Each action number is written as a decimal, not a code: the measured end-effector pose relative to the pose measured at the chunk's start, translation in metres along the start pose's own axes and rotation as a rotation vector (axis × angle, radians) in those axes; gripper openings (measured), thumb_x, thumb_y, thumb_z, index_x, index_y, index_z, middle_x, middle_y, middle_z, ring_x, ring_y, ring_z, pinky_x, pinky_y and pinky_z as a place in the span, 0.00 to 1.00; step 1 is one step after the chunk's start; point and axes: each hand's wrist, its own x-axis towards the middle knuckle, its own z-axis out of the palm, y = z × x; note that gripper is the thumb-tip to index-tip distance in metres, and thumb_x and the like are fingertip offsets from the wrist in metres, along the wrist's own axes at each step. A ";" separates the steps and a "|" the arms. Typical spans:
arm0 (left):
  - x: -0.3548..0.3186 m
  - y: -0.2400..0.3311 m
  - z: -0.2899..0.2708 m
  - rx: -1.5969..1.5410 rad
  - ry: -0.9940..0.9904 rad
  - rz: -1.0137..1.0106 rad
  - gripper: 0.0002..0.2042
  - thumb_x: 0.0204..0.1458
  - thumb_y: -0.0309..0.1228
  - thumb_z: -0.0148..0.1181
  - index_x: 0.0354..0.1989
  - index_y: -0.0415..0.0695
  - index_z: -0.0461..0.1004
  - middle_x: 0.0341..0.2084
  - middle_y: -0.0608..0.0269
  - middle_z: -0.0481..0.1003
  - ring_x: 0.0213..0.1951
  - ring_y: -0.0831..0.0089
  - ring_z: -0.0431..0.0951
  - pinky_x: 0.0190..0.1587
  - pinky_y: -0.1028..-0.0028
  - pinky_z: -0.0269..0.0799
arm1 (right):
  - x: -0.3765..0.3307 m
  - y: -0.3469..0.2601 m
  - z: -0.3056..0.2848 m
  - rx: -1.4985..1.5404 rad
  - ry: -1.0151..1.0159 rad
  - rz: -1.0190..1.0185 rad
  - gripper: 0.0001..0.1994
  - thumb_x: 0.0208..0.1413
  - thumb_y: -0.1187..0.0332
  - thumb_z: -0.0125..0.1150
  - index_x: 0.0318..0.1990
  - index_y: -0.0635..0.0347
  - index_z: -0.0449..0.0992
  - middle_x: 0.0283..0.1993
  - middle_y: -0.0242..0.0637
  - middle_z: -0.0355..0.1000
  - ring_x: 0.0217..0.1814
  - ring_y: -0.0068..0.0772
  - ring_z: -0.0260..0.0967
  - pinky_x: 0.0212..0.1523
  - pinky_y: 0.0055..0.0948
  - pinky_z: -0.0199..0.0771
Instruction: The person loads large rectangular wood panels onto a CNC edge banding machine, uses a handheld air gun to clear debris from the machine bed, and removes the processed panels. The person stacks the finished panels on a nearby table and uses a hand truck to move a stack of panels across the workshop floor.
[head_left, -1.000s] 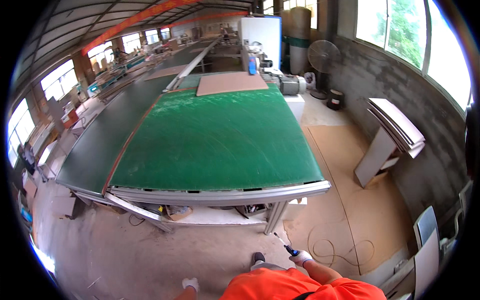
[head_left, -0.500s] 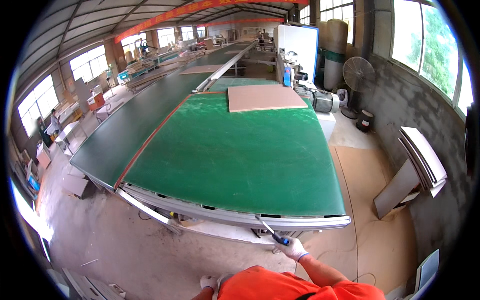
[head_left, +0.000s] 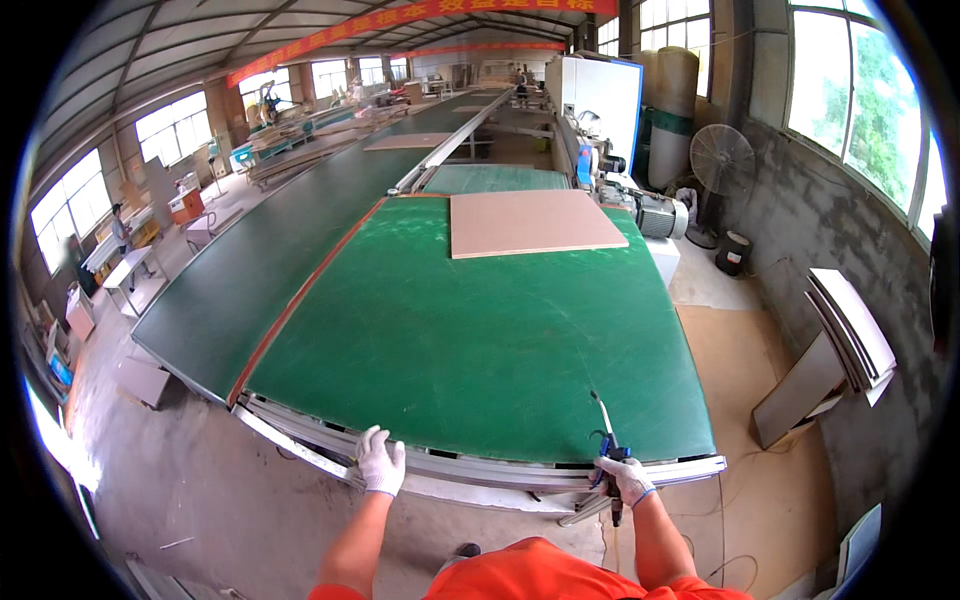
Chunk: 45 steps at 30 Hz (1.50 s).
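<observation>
In my gloved right hand [head_left: 630,480] is an air blow gun [head_left: 614,447], dark with blue parts. Its thin nozzle points up and away over the near right corner of the green conveyor belt [head_left: 460,340]. A hose hangs down below the grip. My left hand [head_left: 380,462], in a white glove, is at the metal front rail [head_left: 450,468] with its fingers stretched out; whether it touches the rail I cannot tell. A flat pinkish-brown board [head_left: 535,224] lies on the far part of the belt.
A darker belt [head_left: 270,260] runs alongside on the left, with another board [head_left: 408,141] on it. A motor [head_left: 660,214] sits beyond the belt's right edge. Stacked panels [head_left: 848,325] stand by the right wall, near a floor fan [head_left: 721,160]. Another person [head_left: 122,230] is far left.
My left hand has come up from beside my body to the front rail. My right hand has turned the blow gun upright and moved slightly right. The board is nearer.
</observation>
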 end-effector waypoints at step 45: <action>0.032 -0.034 0.047 -0.003 -0.191 0.176 0.19 0.50 0.38 0.65 0.48 0.40 0.77 0.56 0.47 0.73 0.63 0.44 0.68 0.70 0.43 0.57 | -0.004 0.027 0.014 0.281 0.264 -0.121 0.12 0.65 0.59 0.63 0.44 0.60 0.78 0.34 0.43 0.80 0.22 0.35 0.74 0.21 0.33 0.74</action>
